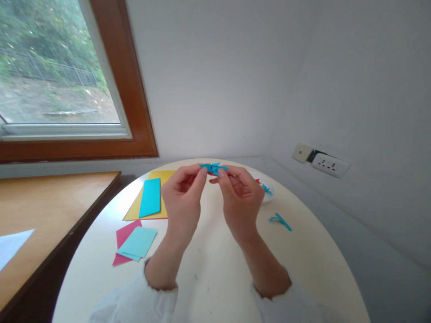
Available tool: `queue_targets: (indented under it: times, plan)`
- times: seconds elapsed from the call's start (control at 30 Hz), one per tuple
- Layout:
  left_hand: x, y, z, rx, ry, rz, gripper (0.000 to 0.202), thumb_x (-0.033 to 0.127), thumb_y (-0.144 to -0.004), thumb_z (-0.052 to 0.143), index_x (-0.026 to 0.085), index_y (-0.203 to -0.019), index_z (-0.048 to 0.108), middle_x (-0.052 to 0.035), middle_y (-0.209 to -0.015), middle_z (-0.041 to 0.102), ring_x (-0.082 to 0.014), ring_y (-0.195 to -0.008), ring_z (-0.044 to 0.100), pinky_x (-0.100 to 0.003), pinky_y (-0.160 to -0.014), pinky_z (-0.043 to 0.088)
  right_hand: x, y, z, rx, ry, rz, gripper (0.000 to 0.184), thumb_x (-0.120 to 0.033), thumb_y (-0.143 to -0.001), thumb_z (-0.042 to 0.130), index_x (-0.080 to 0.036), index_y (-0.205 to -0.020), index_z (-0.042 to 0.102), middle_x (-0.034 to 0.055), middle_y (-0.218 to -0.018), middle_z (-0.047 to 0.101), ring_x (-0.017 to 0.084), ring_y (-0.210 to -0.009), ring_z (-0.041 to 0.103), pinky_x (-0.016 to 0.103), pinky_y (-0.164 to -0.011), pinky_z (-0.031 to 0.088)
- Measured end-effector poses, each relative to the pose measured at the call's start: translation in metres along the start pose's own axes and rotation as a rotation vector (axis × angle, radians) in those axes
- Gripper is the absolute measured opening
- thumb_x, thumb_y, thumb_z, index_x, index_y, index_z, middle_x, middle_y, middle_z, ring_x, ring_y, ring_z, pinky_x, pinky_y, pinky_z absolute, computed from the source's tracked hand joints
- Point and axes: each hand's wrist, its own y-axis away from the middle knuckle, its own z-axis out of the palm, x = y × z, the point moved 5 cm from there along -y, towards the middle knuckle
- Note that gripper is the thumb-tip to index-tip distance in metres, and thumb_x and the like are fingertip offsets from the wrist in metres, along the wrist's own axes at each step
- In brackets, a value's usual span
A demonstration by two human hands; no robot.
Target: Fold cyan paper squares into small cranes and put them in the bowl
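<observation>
Between my two hands is a small blue paper cutout [213, 168] with pointed, spiky edges, held above the far part of the round table. My left hand [184, 186] pinches its left end between thumb and forefinger. The right end is pinched the same way by my right hand [239, 188]. Fingertips cover parts of the cutout, so its full shape is hidden. Behind my right hand, a white plate [273, 194] holds red paper pieces [257, 181] and blue paper pieces [266, 189], partly blocked from sight.
Blue folded paper [150, 197] lies on yellow sheets [134, 204] at the left. Nearer are light teal paper [138, 242] and pink paper [126, 233]. Blue paper strips [281, 220] rest at the right. A wooden desk [60, 202] stands left of the round table [215, 255].
</observation>
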Motion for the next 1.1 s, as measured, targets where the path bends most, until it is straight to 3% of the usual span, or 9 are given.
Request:
queue_targets:
  times: [0.13, 0.23, 0.53, 0.77, 1.1]
  plan:
    - [-0.008, -0.002, 0.0, -0.004, 0.191, -0.125, 0.003, 0.018, -0.069, 0.068, 0.019, -0.067, 0.066, 0.0024, -0.067, 0.065, -0.0101, -0.07, 0.061, -0.025, -0.072, 0.05, 0.003, 0.001, 0.002, 0.029, -0.082, 0.058, 0.007, -0.023, -0.075, 0.06, -0.018, -0.072, 0.062, -0.0016, -0.069, 0.067, 0.011, -0.061, 0.064, 0.027, -0.058, 0.056]
    - [-0.007, -0.002, 0.001, -0.027, 0.196, -0.144, 0.002, 0.017, -0.069, 0.068, 0.018, -0.067, 0.067, 0.0019, -0.069, 0.066, -0.0098, -0.071, 0.061, -0.024, -0.074, 0.05, 0.005, 0.001, 0.001, 0.032, -0.096, 0.066, 0.007, -0.024, -0.076, 0.06, -0.018, -0.072, 0.062, -0.0014, -0.07, 0.066, 0.011, -0.062, 0.064, 0.027, -0.059, 0.056]
    - [-0.003, -0.003, 0.002, -0.075, 0.112, -0.099, 0.007, 0.023, -0.069, 0.07, 0.019, -0.074, 0.069, -0.0009, -0.077, 0.068, -0.0106, -0.07, 0.062, -0.022, -0.066, 0.051, 0.0, 0.009, 0.005, -0.056, 0.038, -0.181, 0.009, -0.016, -0.078, 0.057, -0.022, -0.082, 0.064, 0.0, -0.081, 0.065, 0.012, -0.076, 0.062, 0.029, -0.069, 0.055]
    - [-0.003, -0.002, 0.004, -0.062, 0.129, -0.04, 0.004, 0.018, -0.066, 0.072, 0.02, -0.066, 0.069, 0.0011, -0.074, 0.067, -0.0101, -0.072, 0.061, -0.023, -0.069, 0.05, 0.002, 0.006, 0.005, -0.041, 0.001, -0.111, 0.002, -0.022, -0.077, 0.06, -0.021, -0.079, 0.06, -0.0001, -0.079, 0.064, 0.012, -0.076, 0.062, 0.026, -0.066, 0.055]
    - [-0.012, -0.001, 0.011, -0.056, 0.367, -0.302, 0.011, 0.023, -0.06, 0.076, 0.018, -0.06, 0.066, 0.0025, -0.06, 0.061, -0.0084, -0.063, 0.055, -0.024, -0.068, 0.044, 0.002, 0.003, 0.004, -0.021, -0.039, 0.032, 0.004, -0.023, -0.077, 0.061, -0.019, -0.075, 0.062, -0.0016, -0.07, 0.066, 0.011, -0.061, 0.061, 0.026, -0.06, 0.053]
